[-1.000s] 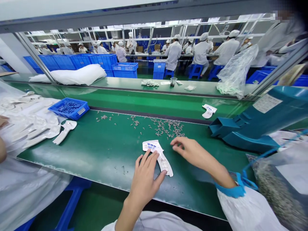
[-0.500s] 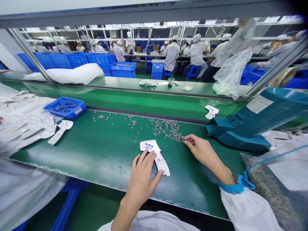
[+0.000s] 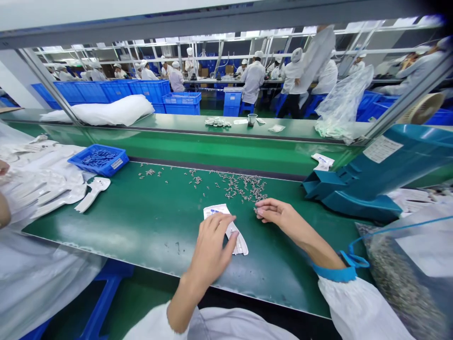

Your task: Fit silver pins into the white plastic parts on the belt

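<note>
White curved piece (image 3: 240, 245) under left hand (image 3: 213, 242), near small metallic parts (image 3: 244, 187).

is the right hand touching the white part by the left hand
Apart. The head view shows a strip of green tabletop between the right hand and the white part by the left hand.

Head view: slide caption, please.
Left hand over a white part, right hand near scattered silvery pieces, above a green worktop.
</note>
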